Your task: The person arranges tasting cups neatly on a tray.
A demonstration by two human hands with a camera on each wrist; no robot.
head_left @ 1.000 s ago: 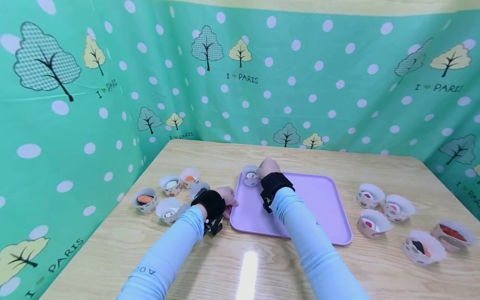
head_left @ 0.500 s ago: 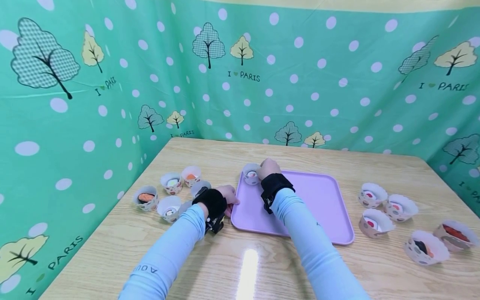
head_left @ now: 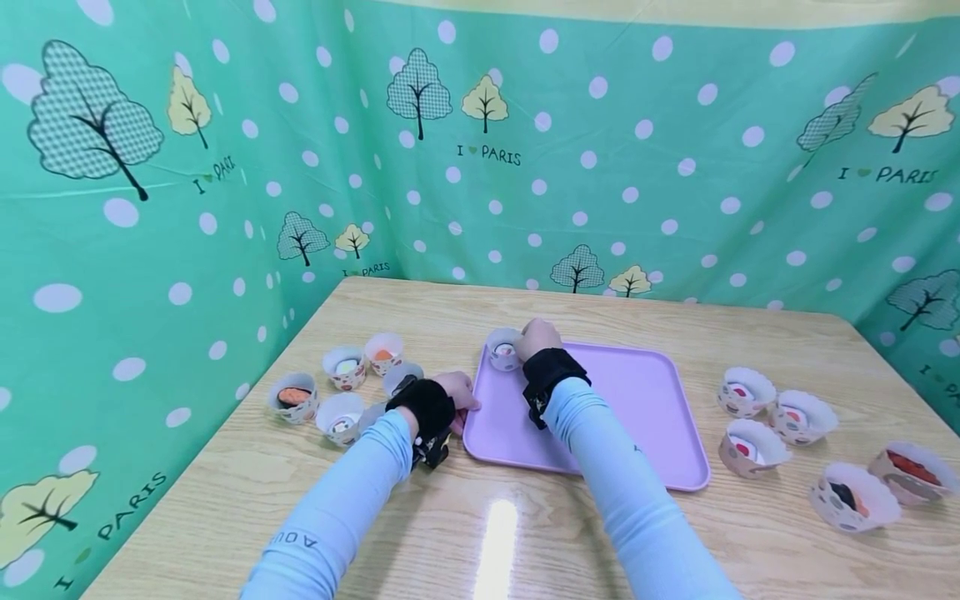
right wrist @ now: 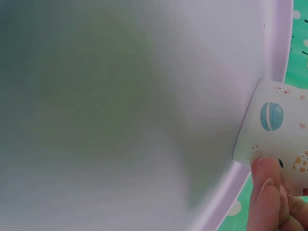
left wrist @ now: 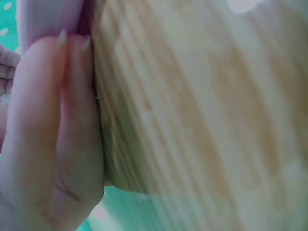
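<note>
A lilac tray [head_left: 600,417] lies on the wooden table. In its far left corner stands a paper baking cup [head_left: 502,350] with a pale, red-centred piece inside. My right hand [head_left: 538,337] holds this cup by its side. The right wrist view shows the fingertips [right wrist: 265,175] against the cup's printed wall [right wrist: 288,125], its base on the tray near the rim. My left hand [head_left: 456,393] grips the tray's left edge. In the left wrist view, the tray's rim [left wrist: 50,19] meets the tips of two digits; the rest of that hold is hidden.
Left of the tray several paper cups stand together, one with an orange-topped sushi piece [head_left: 292,398]; my left wrist partly covers others. On the right stand several more, including a cup with a red filling [head_left: 913,473]. A green printed curtain [head_left: 525,208] hangs behind and left.
The view shifts very slightly. Both hands, the held cup and the tray stay where they were.
</note>
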